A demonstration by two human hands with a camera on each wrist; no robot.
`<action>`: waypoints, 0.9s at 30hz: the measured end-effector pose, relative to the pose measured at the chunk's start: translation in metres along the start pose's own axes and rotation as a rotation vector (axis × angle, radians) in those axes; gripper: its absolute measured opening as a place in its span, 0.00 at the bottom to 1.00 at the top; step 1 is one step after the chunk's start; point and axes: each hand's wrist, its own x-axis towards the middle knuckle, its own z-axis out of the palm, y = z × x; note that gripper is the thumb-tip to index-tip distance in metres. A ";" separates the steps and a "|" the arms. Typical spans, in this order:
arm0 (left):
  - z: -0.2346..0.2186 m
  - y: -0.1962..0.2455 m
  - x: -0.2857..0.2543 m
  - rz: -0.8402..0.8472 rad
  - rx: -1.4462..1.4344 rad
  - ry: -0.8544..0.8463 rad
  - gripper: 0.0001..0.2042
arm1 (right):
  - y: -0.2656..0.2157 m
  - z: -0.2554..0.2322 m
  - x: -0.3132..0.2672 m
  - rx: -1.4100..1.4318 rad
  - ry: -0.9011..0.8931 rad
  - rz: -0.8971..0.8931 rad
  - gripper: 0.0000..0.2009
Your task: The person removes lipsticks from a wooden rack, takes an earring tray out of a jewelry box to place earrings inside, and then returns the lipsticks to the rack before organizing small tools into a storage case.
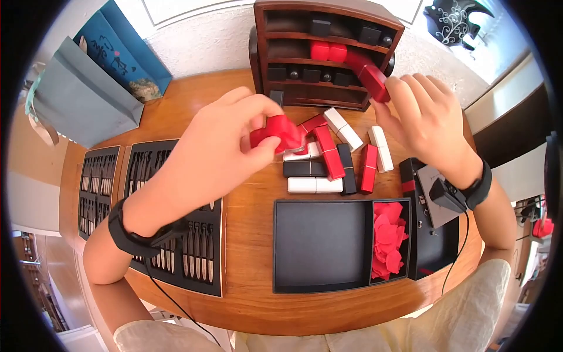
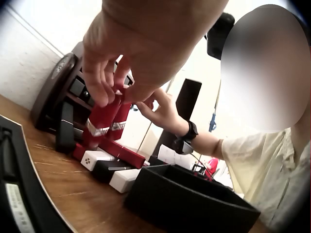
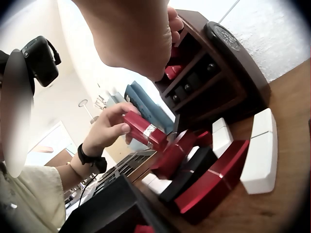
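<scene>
My left hand (image 1: 234, 129) grips red lipstick tubes (image 1: 280, 134) above the table; in the left wrist view two red tubes with silver bands (image 2: 99, 121) stand out below the fingers. At the wooden rack's (image 1: 325, 97) right side, my right hand (image 1: 425, 114) pinches a long red lipstick tube (image 1: 372, 81) between thumb and fingers. Its far end slants up into the rack, where other red tubes (image 1: 328, 51) lie end-out on a shelf. Below the hands, several loose tubes, red (image 1: 329, 154), white (image 1: 314, 185) and black (image 1: 305, 169), are heaped on the tabletop.
A black box (image 1: 322, 246) stands near the front edge, red petals (image 1: 388, 240) in its narrow section. To its right sits another black box (image 1: 437, 246). Trays of slim silver-tipped sticks (image 1: 199, 252) lie at left. Blue paper bags (image 1: 97, 97) stand at the back left.
</scene>
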 end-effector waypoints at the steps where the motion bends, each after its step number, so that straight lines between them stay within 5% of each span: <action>1: -0.004 -0.004 0.000 -0.071 -0.047 -0.103 0.12 | -0.004 -0.003 -0.001 0.000 0.000 0.000 0.13; 7: -0.012 -0.026 0.009 -0.520 -0.409 -0.412 0.11 | -0.019 -0.006 -0.008 0.347 -0.058 0.198 0.13; 11: -0.010 -0.038 0.012 -0.531 -0.413 -0.487 0.11 | -0.024 -0.003 -0.010 0.527 -0.272 0.406 0.12; 14: -0.005 -0.032 0.013 -0.476 -0.217 -0.472 0.11 | -0.026 -0.002 -0.013 0.584 -0.395 0.479 0.11; 16: 0.002 -0.034 0.012 -0.035 0.280 -0.244 0.12 | -0.027 -0.002 -0.015 0.588 -0.451 0.493 0.10; 27: 0.040 -0.019 0.037 0.286 0.805 0.103 0.18 | -0.013 -0.002 -0.017 0.648 -0.689 0.705 0.14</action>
